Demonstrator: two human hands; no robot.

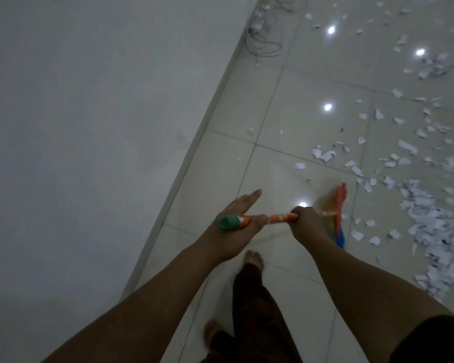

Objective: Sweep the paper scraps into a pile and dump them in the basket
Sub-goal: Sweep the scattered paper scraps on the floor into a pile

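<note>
Barely halfway, by the look of it: the right hand [307, 224] clenches the handle of the broom [279, 218], while the left hand [240, 218] holds its green-capped end, one finger straight. Just beyond the right fingers lies a loose heap of paper scraps [430, 231]. Many more are scattered farther out across the floor [312, 87], and no basket is in view.

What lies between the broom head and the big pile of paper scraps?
Head view: a few loose scraps on tile floor, between broom head and pile.
</note>
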